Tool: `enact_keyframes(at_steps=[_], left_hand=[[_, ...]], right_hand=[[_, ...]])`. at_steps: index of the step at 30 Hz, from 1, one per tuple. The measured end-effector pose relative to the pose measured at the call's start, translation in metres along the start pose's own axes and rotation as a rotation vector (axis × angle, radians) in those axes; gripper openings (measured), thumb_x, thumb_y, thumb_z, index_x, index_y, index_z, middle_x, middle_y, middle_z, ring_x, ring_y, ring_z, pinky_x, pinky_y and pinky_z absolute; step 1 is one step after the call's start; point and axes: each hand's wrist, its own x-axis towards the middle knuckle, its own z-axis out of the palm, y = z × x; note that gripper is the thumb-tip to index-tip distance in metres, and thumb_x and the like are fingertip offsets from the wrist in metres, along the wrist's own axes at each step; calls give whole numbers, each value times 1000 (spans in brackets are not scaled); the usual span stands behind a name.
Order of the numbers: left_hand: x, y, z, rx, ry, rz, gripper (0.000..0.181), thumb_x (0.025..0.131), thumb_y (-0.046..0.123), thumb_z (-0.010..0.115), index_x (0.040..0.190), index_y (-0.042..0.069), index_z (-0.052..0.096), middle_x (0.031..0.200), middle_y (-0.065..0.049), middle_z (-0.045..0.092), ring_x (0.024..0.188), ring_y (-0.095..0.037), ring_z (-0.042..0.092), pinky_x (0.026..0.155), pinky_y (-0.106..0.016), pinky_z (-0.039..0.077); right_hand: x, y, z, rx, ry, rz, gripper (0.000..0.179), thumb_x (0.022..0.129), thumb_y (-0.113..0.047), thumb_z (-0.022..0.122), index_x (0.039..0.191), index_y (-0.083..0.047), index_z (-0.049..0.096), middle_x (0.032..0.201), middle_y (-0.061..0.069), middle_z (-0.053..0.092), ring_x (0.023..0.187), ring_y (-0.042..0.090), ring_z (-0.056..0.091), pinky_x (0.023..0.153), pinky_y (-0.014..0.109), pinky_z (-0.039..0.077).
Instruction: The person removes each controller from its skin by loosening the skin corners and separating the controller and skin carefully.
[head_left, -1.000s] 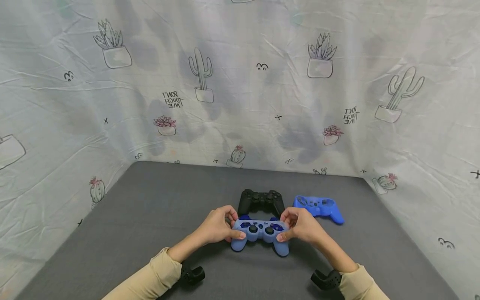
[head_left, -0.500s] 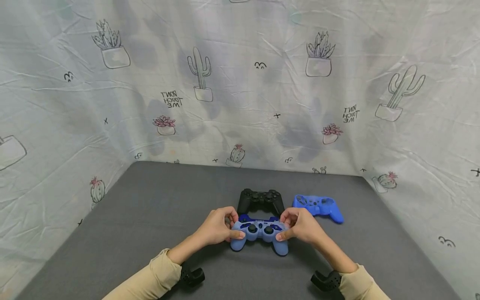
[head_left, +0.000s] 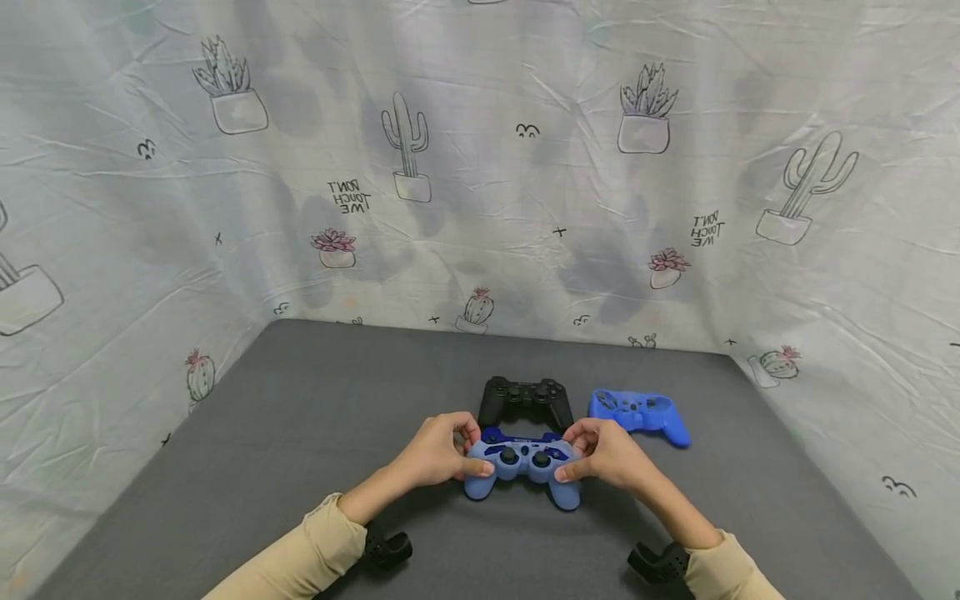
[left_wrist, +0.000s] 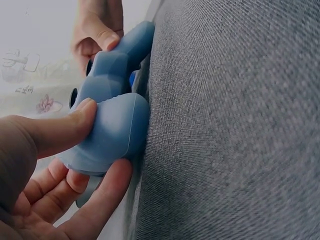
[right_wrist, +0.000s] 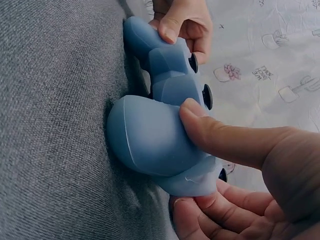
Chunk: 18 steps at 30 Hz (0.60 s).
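Note:
A dark blue game controller (head_left: pixel 522 439) lies on the grey table in a light blue silicone cover (head_left: pixel 566 495). Its two black thumbsticks and dark blue buttons show through the cover's openings, and a dark blue strip with lettering is bare along the far edge. My left hand (head_left: pixel 438 452) pinches the covered left end, thumb on top and fingers curled at the far side and underneath. At the right end my right hand (head_left: pixel 606 452) holds it the same way. In the right wrist view the cover (right_wrist: pixel 150 135) stands loose and folded near the fingertips.
Just beyond the held controller lies a black game controller (head_left: pixel 492 402). An empty bright blue silicone cover (head_left: pixel 638 412) rests to its right on the grey table (head_left: pixel 360 375). A white cloth (head_left: pixel 480 192) printed with cacti hangs around the table's back and sides.
The cover's far edge has drawn back toward me, baring more of the dark blue controller's far strip and its lettering. Both hands keep nearly the same place and grip.

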Motion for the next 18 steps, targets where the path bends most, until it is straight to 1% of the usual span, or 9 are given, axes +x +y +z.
enact_keyframes(at_steps=[6, 10, 15, 18], left_hand=[[0, 0, 1, 8, -12, -3, 35, 75, 19, 88, 89, 9, 58, 74, -4, 59, 53, -17, 62, 50, -32, 48], [0, 0, 0, 0, -17, 3, 36, 75, 18, 88, 89, 9, 57, 73, -3, 58, 53, -17, 61, 50, -32, 49], [0, -1, 0, -15, -26, 11, 36, 75, 18, 88, 90, 8, 57, 73, -3, 57, 53, -17, 61, 50, -33, 50], [0, -2, 0, -10, -26, 18, 36, 76, 18, 88, 90, 9, 57, 72, -3, 57, 53, -17, 60, 51, -33, 50]], right_hand=[[1, 4, -2, 100, -50, 15, 50, 67, -15, 92, 101, 1, 60, 68, 4, 56, 63, 17, 49, 60, 32, 44], [0, 1, -4, 137, -63, 31, 48, 68, -10, 91, 100, 2, 58, 67, 3, 53, 63, 16, 47, 60, 31, 43], [-3, -12, -6, 144, -66, 41, 44, 68, -4, 90, 95, 6, 57, 66, 6, 51, 62, 17, 45, 59, 31, 41], [-3, -13, -6, 125, -47, 38, 42, 66, -5, 91, 91, 5, 59, 65, 6, 51, 60, 16, 44, 56, 29, 39]])
